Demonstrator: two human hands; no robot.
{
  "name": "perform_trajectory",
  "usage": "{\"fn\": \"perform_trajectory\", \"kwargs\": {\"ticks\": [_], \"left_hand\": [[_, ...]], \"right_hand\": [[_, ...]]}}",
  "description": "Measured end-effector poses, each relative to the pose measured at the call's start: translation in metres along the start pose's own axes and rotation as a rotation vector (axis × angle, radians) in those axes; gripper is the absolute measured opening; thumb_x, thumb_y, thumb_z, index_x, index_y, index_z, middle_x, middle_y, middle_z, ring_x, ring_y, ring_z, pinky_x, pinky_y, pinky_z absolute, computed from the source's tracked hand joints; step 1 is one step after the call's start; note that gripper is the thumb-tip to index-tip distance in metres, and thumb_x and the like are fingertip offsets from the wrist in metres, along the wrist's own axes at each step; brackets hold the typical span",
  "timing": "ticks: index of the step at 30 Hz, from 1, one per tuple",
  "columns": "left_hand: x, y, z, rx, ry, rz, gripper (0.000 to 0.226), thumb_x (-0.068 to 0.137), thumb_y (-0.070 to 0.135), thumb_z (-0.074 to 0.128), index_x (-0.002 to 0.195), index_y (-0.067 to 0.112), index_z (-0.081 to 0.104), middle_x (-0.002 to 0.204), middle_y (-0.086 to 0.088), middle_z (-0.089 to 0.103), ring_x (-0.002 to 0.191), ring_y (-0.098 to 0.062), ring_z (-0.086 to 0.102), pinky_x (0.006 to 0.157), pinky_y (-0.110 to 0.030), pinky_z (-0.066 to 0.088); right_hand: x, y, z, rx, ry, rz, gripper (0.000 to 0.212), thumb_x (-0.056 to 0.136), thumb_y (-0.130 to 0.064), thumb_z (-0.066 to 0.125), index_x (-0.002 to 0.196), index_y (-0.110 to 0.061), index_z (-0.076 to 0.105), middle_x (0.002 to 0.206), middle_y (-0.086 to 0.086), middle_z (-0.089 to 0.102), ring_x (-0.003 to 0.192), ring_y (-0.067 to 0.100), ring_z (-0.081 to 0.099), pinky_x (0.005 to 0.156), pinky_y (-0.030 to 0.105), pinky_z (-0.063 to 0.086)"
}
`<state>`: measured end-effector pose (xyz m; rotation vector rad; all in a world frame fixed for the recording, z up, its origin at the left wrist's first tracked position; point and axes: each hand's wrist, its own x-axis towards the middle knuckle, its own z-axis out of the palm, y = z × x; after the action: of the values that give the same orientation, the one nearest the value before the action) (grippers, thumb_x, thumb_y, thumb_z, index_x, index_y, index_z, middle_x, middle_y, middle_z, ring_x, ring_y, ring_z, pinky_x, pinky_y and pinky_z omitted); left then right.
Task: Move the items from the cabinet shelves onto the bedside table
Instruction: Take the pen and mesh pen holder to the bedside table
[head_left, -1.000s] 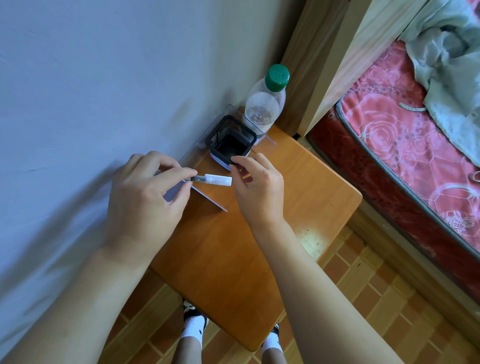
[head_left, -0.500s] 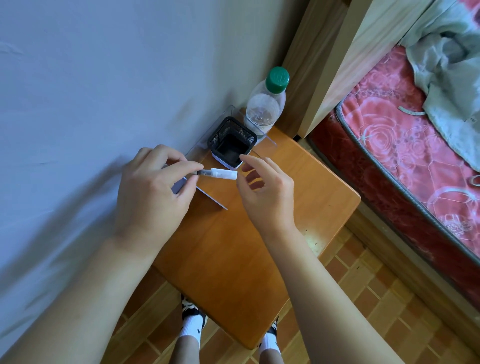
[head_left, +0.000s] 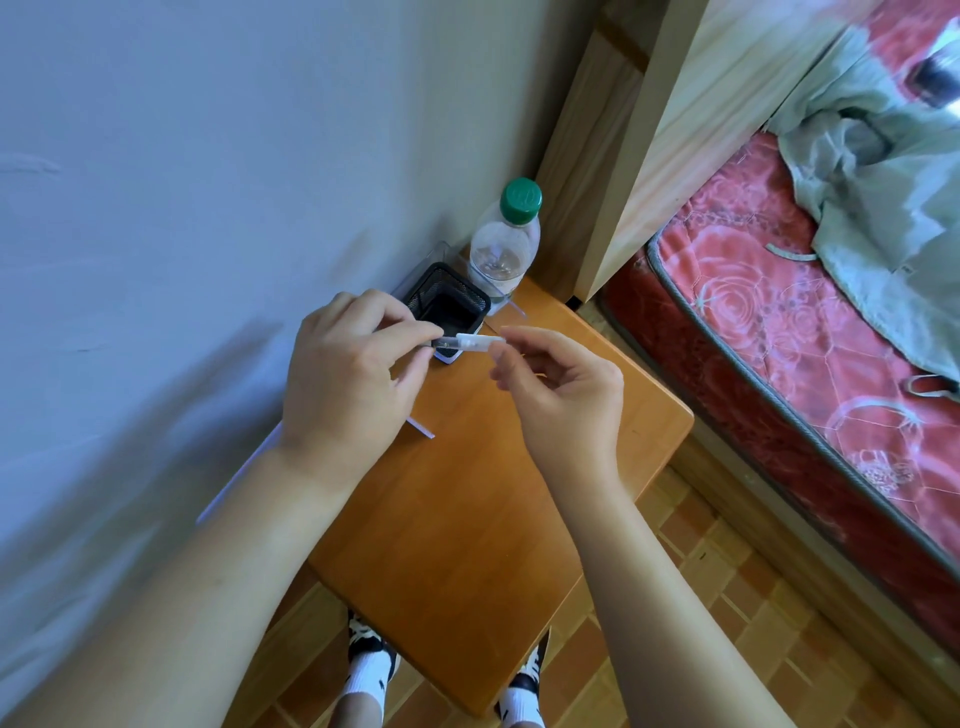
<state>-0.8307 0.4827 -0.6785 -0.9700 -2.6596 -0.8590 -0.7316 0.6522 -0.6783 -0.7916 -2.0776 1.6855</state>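
**Small white item: placement into the mesh holder**

The small white item (head_left: 470, 343), a slim piece with a clear or dark end section, is held level in the air above the bedside table (head_left: 467, 519), directly over the near rim of the black mesh holder (head_left: 448, 307).

**Hand state.** The left hand (head_left: 343, 384) pinches the darker end of the item between thumb and forefinger, the other fingers curled. The right hand (head_left: 563, 395) is at the white end; its fingertips (head_left: 498, 358) appear to touch or lightly pinch it, but firm contact cannot be confirmed. Its remaining fingers are loosely bent.

**Step in hand.** Judged from position, the item is being prepared for deposit on the table, probably into the holder.

**Next move.** Tip the item upright, align it with the holder opening, then lower and release it. Avoid knocking the clear bottle (head_left: 503, 249) with the green cap, which stands just behind the holder beside the wall.

**Markings.** The cap carries an embossed mark, not legible. No writing can be read on the item or holder.
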Motion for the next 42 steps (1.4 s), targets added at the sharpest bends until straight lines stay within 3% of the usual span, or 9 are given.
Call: {"fn": "perform_trajectory", "kwargs": {"ticks": [10, 17, 23, 27, 34, 39, 42], "left_hand": [[0.002, -0.015, 0.002, 0.019, -0.094, -0.177, 0.05, 0.085, 0.027, 0.085, 0.13, 0.014, 0.068, 0.118, -0.006, 0.062, 0.106, -0.033, 0.059, 0.085, -0.051, 0.053], [-0.001, -0.021, 0.007, -0.063, -0.24, -0.335, 0.072, 0.087, 0.038, 0.082, 0.148, 0.016, 0.052, 0.146, -0.003, 0.056, 0.134, -0.028, 0.054, 0.103, -0.051, 0.052], [-0.006, -0.022, 0.009, -0.136, -0.317, -0.425, 0.081, 0.089, 0.045, 0.079, 0.157, 0.025, 0.04, 0.151, 0.003, 0.054, 0.113, -0.027, 0.066, 0.096, -0.04, 0.053], [-0.009, -0.022, 0.009, -0.167, -0.324, -0.422, 0.079, 0.089, 0.042, 0.079, 0.157, 0.026, 0.041, 0.152, 0.005, 0.053, 0.117, -0.025, 0.065, 0.097, -0.042, 0.055], [-0.009, -0.022, 0.007, -0.176, -0.342, -0.405, 0.077, 0.092, 0.04, 0.078, 0.157, 0.025, 0.04, 0.152, 0.002, 0.052, 0.112, -0.026, 0.068, 0.094, -0.036, 0.054], [-0.008, -0.02, 0.006, -0.161, -0.338, -0.395, 0.077, 0.092, 0.036, 0.079, 0.157, 0.021, 0.042, 0.151, 0.0, 0.054, 0.128, -0.023, 0.059, 0.099, -0.026, 0.043], [-0.009, -0.021, 0.006, -0.157, -0.349, -0.395, 0.075, 0.092, 0.037, 0.078, 0.157, 0.023, 0.041, 0.149, 0.003, 0.054, 0.113, -0.025, 0.066, 0.094, -0.028, 0.047]], "right_hand": [[0.014, 0.001, -0.016, -0.117, 0.059, -0.085, 0.011, 0.095, -0.013, 0.078, 0.105, -0.018, 0.081, 0.085, -0.002, 0.075, 0.08, 0.022, 0.073, 0.076, 0.043, 0.062], [0.023, 0.003, -0.009, -0.202, 0.099, -0.143, 0.01, 0.096, -0.011, 0.077, 0.104, -0.014, 0.081, 0.088, -0.002, 0.074, 0.081, 0.014, 0.071, 0.076, 0.032, 0.061], [0.025, 0.011, 0.012, -0.279, 0.071, -0.158, 0.011, 0.096, -0.011, 0.077, 0.106, -0.009, 0.081, 0.092, -0.003, 0.074, 0.083, 0.007, 0.07, 0.077, 0.016, 0.055], [0.026, 0.014, 0.023, -0.316, 0.05, -0.174, 0.013, 0.097, -0.013, 0.076, 0.108, -0.01, 0.081, 0.095, -0.003, 0.075, 0.085, 0.007, 0.069, 0.078, 0.012, 0.053], [0.032, 0.016, 0.036, -0.377, 0.037, -0.182, 0.021, 0.097, -0.011, 0.075, 0.117, -0.008, 0.079, 0.103, 0.0, 0.076, 0.088, 0.009, 0.071, 0.079, 0.013, 0.056], [0.033, 0.014, 0.035, -0.36, 0.074, -0.184, 0.028, 0.096, -0.004, 0.074, 0.124, -0.007, 0.076, 0.109, 0.004, 0.078, 0.095, 0.01, 0.073, 0.088, 0.016, 0.059], [0.029, 0.015, 0.034, -0.369, 0.075, -0.238, 0.027, 0.097, -0.002, 0.071, 0.124, -0.004, 0.076, 0.12, 0.007, 0.076, 0.107, 0.014, 0.074, 0.092, 0.027, 0.062]]}}
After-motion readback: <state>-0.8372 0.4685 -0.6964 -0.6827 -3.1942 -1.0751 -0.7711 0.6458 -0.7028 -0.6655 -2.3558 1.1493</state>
